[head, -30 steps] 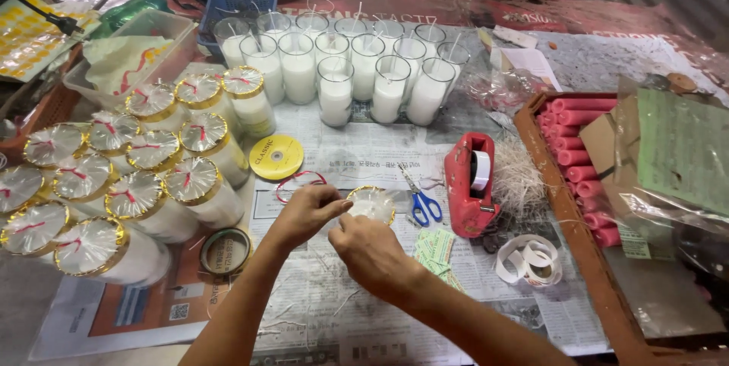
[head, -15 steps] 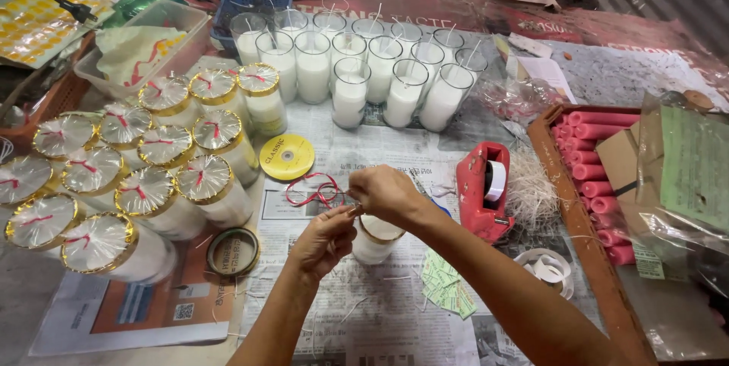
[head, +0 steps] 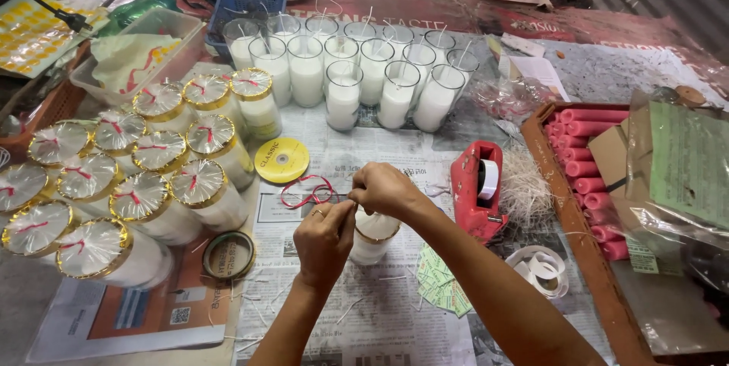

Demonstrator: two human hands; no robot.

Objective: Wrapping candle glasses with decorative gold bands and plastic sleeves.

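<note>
Newspaper-covered table [head: 380,320], centre: both hands pinch red ribbon [head: 304,191] over glass candle [head: 372,235]; left hand [head: 325,241], right hand [head: 383,187] closed on it. Wrapped candles [head: 121,184] along left edge.

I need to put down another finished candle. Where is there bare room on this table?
Bare newspaper lies in front of the hands, between the tape ring and the paper tags. Another patch sits between the yellow disc and the red tape dispenser. The left side is packed with wrapped candles.
</note>
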